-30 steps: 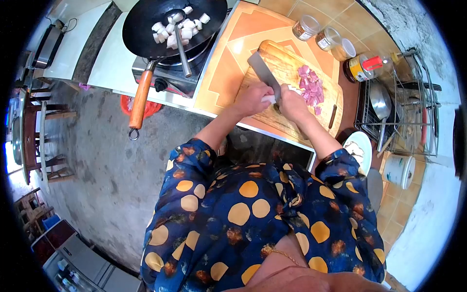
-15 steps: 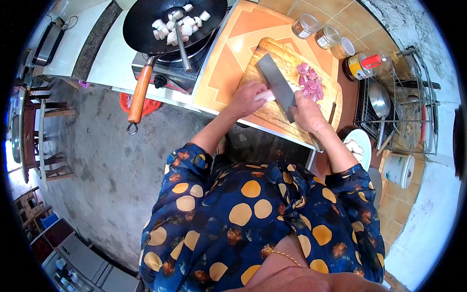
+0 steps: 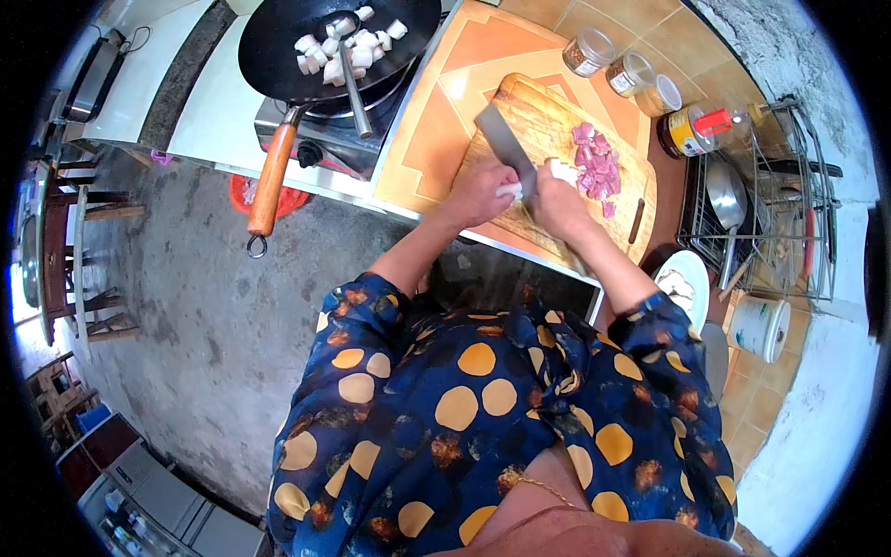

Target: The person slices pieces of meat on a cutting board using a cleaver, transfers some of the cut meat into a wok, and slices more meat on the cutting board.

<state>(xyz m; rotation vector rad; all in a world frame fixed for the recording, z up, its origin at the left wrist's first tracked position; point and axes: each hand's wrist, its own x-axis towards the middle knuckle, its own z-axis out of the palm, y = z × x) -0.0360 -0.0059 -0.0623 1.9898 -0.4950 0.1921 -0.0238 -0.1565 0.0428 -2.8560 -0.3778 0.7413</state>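
Note:
My right hand point(image 3: 561, 206) is closed round the handle of a cleaver point(image 3: 504, 144), whose broad blade stands over the wooden cutting board point(image 3: 531, 100). Left of the blade, my left hand point(image 3: 477, 197) presses a pale piece of fatty meat point(image 3: 510, 190) with bent fingers, close to the edge. Whitish cut pieces point(image 3: 562, 171) lie just beyond my right knuckles. Farther right on the board is a heap of diced pink meat point(image 3: 599, 165).
A black wok point(image 3: 269, 56) on the gas stove point(image 3: 325, 139) holds white chunks and a metal ladle point(image 3: 354, 93); its wooden handle point(image 3: 272, 176) juts towards me. Spice jars point(image 3: 588, 52) line the tiled wall. At right are a plate point(image 3: 696, 269) and a wire rack point(image 3: 742, 232).
My right hand and the cleaver have shifted left, closer to my left hand. Whitish pieces now show more plainly to the right of the blade.

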